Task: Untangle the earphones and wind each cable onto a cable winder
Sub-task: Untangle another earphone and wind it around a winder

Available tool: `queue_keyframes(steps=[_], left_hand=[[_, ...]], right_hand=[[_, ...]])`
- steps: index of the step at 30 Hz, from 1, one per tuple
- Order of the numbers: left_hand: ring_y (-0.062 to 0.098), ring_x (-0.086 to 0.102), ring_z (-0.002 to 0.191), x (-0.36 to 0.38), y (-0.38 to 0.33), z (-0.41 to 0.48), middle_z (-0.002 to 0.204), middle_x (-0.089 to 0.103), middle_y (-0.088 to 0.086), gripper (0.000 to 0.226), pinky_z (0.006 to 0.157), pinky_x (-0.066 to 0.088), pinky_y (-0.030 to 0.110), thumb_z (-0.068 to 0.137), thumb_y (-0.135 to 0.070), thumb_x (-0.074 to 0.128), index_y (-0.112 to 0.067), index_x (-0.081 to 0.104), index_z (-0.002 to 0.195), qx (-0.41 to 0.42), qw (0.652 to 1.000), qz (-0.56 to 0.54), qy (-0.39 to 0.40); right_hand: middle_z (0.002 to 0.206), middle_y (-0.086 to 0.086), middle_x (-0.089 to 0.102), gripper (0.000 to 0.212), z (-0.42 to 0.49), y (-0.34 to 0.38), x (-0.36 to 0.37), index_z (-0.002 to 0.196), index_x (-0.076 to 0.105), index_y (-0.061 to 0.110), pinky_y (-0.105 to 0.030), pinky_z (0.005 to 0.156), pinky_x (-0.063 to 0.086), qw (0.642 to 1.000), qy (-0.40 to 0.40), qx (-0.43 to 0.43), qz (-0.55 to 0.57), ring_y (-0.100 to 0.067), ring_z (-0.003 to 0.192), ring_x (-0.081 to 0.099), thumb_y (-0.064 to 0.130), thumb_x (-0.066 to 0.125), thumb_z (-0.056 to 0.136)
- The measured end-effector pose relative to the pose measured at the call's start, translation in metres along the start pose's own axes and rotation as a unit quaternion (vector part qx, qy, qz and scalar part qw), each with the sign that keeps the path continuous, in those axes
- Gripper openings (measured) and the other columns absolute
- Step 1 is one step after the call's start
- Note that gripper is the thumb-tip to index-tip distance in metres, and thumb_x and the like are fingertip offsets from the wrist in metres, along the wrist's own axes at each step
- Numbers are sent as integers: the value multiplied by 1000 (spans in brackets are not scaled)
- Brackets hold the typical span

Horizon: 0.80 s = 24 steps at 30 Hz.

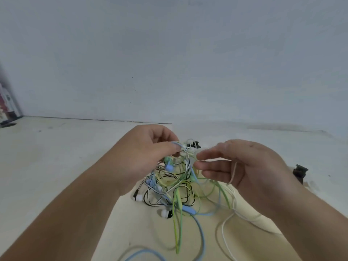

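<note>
A tangle of earphone cables [175, 183] in green, light blue, white and black-and-white hangs between my hands above the pale table [56, 166]. My left hand [148, 155] pinches the top of the knot, where blue and white strands cross. My right hand [243, 164] is beside it with fingers reaching into the tangle; a white strand [233, 174] runs across its palm. Two white earbuds [138, 197] [165, 213] dangle at the lower left of the bundle. Green, blue and white cable ends trail down onto the table toward me.
A small black object [300, 171] lies on the table to the right, behind my right wrist. Another dark piece [195, 144] shows just behind the knot. A white wall runs along the back. Some items [7, 108] stand at the far left edge.
</note>
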<state>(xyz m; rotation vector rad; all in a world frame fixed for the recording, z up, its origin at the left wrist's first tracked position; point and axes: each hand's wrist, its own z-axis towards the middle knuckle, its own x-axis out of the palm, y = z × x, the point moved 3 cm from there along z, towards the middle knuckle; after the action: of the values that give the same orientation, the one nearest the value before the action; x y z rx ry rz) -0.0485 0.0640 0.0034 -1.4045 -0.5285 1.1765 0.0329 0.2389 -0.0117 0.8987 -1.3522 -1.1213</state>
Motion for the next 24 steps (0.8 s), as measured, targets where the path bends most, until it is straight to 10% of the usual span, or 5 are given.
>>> queue_keyframes(steps=[5, 10, 17, 24], left_hand=[[9, 72, 93, 5, 0, -3, 93, 77, -8, 21, 89, 50, 34, 63, -31, 76, -18, 60, 62, 0, 998, 18, 52], [17, 48, 60, 5, 1, -4, 60, 50, 6, 50, 74, 41, 32, 71, -56, 80, -16, 53, 57, 5, 999, 42, 1], [32, 70, 89, 2, 1, -2, 83, 71, 13, 5, 97, 48, 53, 93, -21, 68, -24, 65, 95, 40, 999, 13, 6], [30, 67, 86, 5, 3, -2, 93, 68, 6, 36, 89, 54, 43, 82, -1, 76, -34, 74, 98, 44, 997, 21, 65]], right_hand=[[83, -23, 72, 35, -1, 0, 2, 84, 67, -9, -39, 71, 60, 1000, -15, -2, -3, -37, 79, 72, 25, 64, 75], [76, -26, 70, 22, 0, 8, -3, 90, 60, -16, -31, 58, 61, 996, -65, -9, 60, -35, 72, 74, 2, 47, 93], [77, -22, 70, 17, -1, 15, -8, 78, 59, -7, -30, 56, 59, 989, -98, -28, 105, -35, 72, 74, -1, 49, 91], [75, -24, 70, 20, 0, 11, -5, 85, 62, -11, -29, 54, 59, 991, -81, 10, 110, -30, 65, 73, 4, 51, 92]])
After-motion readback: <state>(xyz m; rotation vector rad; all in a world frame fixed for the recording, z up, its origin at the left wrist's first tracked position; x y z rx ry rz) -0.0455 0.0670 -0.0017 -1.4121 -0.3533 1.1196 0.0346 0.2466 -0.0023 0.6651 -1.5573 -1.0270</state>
